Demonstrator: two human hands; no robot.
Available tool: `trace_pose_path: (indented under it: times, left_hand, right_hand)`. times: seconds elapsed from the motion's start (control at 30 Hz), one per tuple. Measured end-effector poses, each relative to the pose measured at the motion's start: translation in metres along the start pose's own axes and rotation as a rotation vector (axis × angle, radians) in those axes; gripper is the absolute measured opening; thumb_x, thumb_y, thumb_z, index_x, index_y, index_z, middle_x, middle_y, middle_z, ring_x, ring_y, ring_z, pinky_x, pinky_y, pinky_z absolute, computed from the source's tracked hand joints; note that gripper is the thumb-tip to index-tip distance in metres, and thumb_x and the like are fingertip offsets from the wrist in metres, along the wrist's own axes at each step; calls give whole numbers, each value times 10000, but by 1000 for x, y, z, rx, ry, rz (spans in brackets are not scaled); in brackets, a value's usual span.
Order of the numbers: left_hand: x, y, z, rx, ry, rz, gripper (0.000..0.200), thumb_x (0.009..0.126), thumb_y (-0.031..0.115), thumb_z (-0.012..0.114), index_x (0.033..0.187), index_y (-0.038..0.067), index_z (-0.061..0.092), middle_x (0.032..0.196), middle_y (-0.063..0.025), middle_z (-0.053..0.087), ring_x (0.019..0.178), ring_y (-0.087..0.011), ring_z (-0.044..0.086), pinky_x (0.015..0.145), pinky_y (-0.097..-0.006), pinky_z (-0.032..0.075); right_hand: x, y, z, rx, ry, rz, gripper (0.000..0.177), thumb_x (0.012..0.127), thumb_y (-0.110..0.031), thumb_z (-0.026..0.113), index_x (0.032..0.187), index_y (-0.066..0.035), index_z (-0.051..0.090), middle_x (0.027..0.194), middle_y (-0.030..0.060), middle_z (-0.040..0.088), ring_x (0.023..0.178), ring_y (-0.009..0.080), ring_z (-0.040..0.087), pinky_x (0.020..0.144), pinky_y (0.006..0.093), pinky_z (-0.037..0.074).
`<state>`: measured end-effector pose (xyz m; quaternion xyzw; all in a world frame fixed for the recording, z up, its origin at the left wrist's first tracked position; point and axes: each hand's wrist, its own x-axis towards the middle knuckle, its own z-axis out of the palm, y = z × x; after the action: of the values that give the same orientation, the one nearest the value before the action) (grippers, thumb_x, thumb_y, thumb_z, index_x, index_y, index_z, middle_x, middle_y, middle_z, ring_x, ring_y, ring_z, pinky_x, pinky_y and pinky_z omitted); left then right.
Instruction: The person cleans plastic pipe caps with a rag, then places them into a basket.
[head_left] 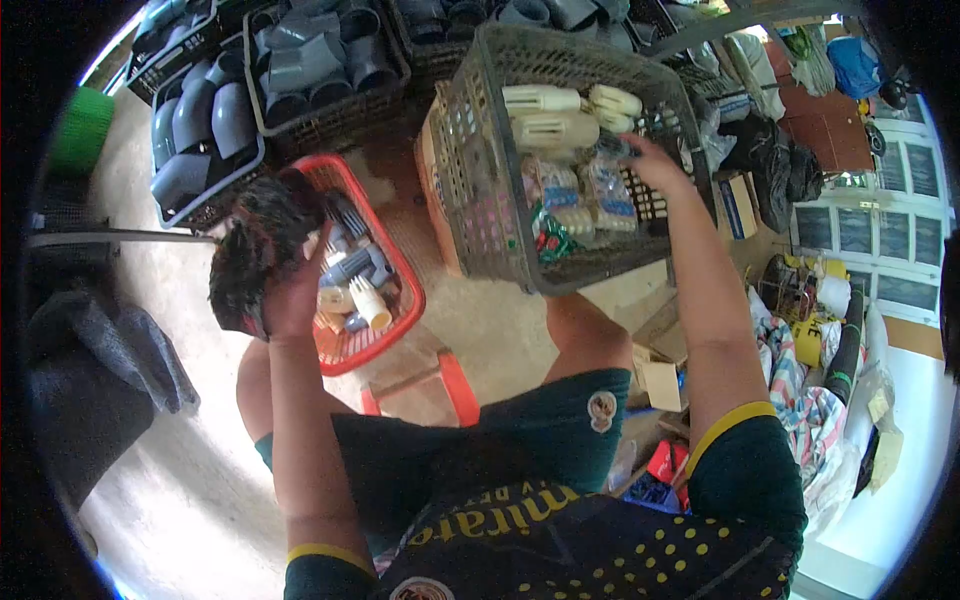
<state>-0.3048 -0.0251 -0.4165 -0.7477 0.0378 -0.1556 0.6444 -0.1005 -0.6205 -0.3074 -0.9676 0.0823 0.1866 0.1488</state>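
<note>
My left hand (293,295) is closed around a dark, shaggy bundle (262,235), black with reddish tints, held over the left edge of a red plastic basket (408,290). Grey and cream pipe fittings lie in that basket, among them a cream slotted piece (369,302). My right hand (660,168) reaches over the near right side of a large black crate (490,150). Its fingers are bent at a small dark item among clear packets; I cannot tell what it is. Cream slotted plastic parts (556,130) and bagged small pieces (607,190) lie inside this crate.
Crates of grey pipe elbows (213,115) and larger grey fittings (315,65) stand at the back left. A red stool-like frame (458,388) sits before my legs. Cardboard boxes (660,380) and striped sacks (800,400) are on the right, with dark cloth (140,350) at left.
</note>
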Motion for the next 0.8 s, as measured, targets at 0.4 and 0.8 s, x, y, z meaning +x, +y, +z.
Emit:
trace_pose_path:
  times: [0.4, 0.8]
  left_hand:
    - [25, -61, -86, -1847, -18, -388, 700, 886, 463, 685, 1452, 113, 467, 1505, -104, 444, 1407, -315, 370, 1187, -476, 238]
    - [-16, -168, -208, -3610, 135, -179, 585, 931, 319, 650, 1403, 30, 460, 1356, -113, 542, 1225, -238, 526, 1060, -374, 420]
  right_hand:
    - [5, -16, 12, -335, 428, -48, 555, 785, -347, 813, 1213, -60, 607, 1142, 151, 659, 1033, 296, 651, 892, 381, 513]
    - [-313, -142, -28, 1468, 417, -616, 499, 855, -398, 717, 1133, -11, 568, 1009, 106, 653, 935, 208, 656, 799, 348, 550]
